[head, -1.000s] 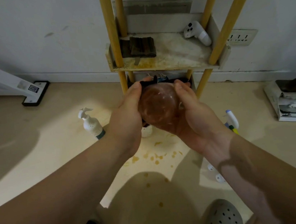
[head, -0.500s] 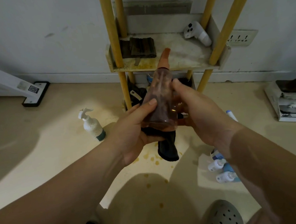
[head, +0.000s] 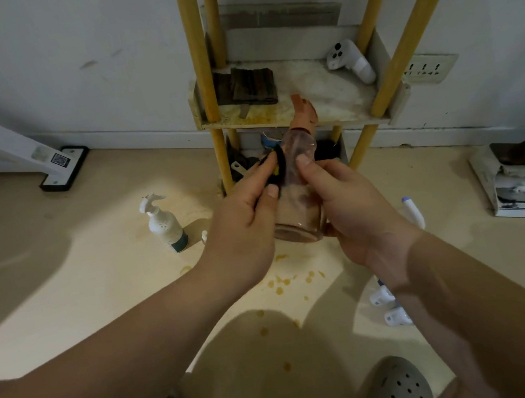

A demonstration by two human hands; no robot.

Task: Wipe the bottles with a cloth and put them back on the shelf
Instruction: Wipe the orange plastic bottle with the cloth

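- Both hands meet on one bottle. The right hand point(head: 352, 207) wraps its fingers round the lower body of the clear bottle point(head: 299, 200), thumb laid up the wall. The left hand point(head: 244, 224) pinches a black cloth point(head: 276, 170) and presses it to the bottle's upper left side.
- That bottle hangs in the air between the hands, above the floor. Its long axis runs from the base at 6 o'clock to the peach-coloured cap point(head: 303, 110) at about 12 to 1 o'clock, tipped away from the person.
- At 12 o'clock from the hands, just beyond the cap, lies the shelf point(head: 277, 119), with a folded dark cloth point(head: 249, 87) at its left and a white controller point(head: 349, 60) at its right.
- Wiping looks to be the step in hand. For the return, the right hand carries the weight, so it would lift forward and stand the bottle upright.
- On the floor, a white pump bottle point(head: 164, 225) stands at 9 o'clock and small white bottles point(head: 389, 309) lie at 5 o'clock, probably waiting their turn.
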